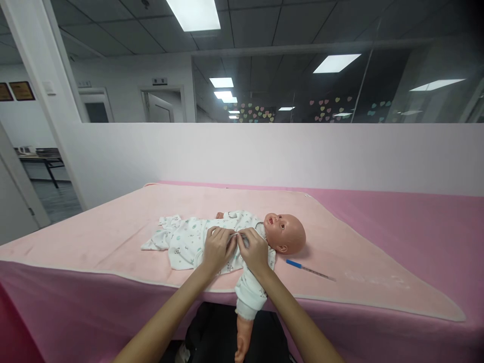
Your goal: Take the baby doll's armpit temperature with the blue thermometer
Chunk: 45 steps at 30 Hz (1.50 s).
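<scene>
A baby doll lies on its back, head to the right, dressed in a white printed outfit. Over its chest, my left hand and my right hand meet with fingertips pinched. Between them shows a bit of thin white cloth tie, part of the outfit; the fingers hide most of it. One doll arm hangs over the near table edge, below my right wrist, its sleeve reaching partway down. The doll's far hand pokes out beyond the body.
Right of the doll lies a thin rod with a blue end, resembling a thermometer. A peach blanket covers much of the table, over a pink cloth. Behind stands a white low wall with glass above.
</scene>
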Tool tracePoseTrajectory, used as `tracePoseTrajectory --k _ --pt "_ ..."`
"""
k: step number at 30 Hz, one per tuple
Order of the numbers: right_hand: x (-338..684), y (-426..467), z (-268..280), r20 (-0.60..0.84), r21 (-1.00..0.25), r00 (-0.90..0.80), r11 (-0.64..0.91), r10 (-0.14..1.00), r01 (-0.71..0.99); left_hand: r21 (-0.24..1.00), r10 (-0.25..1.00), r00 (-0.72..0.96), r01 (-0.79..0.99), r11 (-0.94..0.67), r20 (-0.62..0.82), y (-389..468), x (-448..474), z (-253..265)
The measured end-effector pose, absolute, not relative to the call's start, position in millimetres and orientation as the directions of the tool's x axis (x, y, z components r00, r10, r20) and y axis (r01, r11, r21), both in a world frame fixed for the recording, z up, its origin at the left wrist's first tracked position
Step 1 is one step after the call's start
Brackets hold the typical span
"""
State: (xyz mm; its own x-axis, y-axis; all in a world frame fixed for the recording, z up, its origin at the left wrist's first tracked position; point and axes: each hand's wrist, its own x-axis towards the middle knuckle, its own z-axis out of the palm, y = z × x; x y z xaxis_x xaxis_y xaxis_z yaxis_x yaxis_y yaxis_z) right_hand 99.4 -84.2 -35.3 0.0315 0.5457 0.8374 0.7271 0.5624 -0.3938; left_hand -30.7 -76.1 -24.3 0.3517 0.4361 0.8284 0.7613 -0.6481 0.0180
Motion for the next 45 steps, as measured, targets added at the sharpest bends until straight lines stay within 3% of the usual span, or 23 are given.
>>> tracePoseTrajectory --k 28,45 --pt "100.1 -82.3 -37.3 0.826 -0.404 0.035 0.548 0.562 0.733 0.063 0.39 0.352 0.669 -0.741 0.851 -76.0 -31.4 -27.1" --pt "100.5 -82.8 -36.9 0.814 -0.451 0.044 0.583 0.579 0.676 0.013 0.312 0.327 0.672 -0.74 0.892 -73.3 -31.0 -30.7"
